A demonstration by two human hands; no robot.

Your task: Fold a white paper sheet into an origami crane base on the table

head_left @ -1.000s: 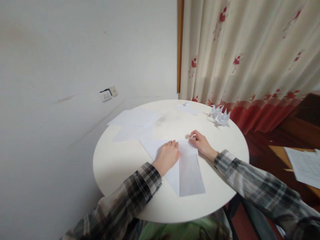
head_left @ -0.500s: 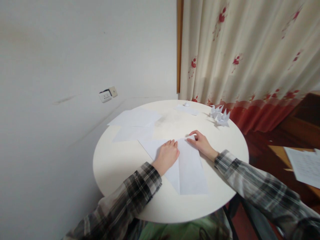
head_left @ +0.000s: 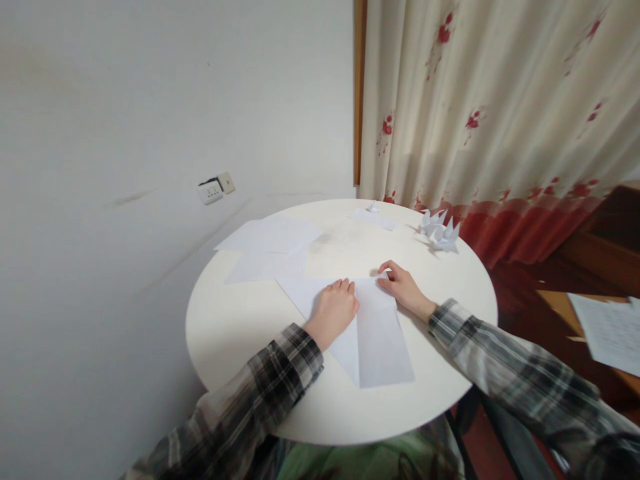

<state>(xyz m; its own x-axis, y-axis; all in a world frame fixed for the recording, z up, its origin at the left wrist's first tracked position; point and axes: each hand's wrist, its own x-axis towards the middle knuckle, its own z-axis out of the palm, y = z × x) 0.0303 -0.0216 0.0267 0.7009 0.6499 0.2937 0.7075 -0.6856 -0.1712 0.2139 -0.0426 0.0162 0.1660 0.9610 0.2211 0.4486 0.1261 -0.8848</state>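
A creased white sheet of paper [head_left: 383,350] lies in front of me on the round white table [head_left: 260,327]. A fold line runs down it, roughly towards me. My left hand [head_left: 336,309] rests on the sheet's left part, fingers close together and pressing down; nothing is gripped in it. At the far right corner of the sheet, my right hand [head_left: 403,287] pinches the paper between thumb and fingers, lifting that edge slightly. The undersides of both hands are hidden.
Several loose white sheets [head_left: 270,235] overlap at the table's far left. Folded paper cranes [head_left: 443,233] stand at the far right, and a small folded piece [head_left: 373,208] sits on paper at the back. A wall is on the left; a flowered curtain [head_left: 475,100] hangs behind.
My right hand has shifted very slightly to the right with the pinched corner, and the sheet's right part has lifted a little. My left hand has stayed in place.
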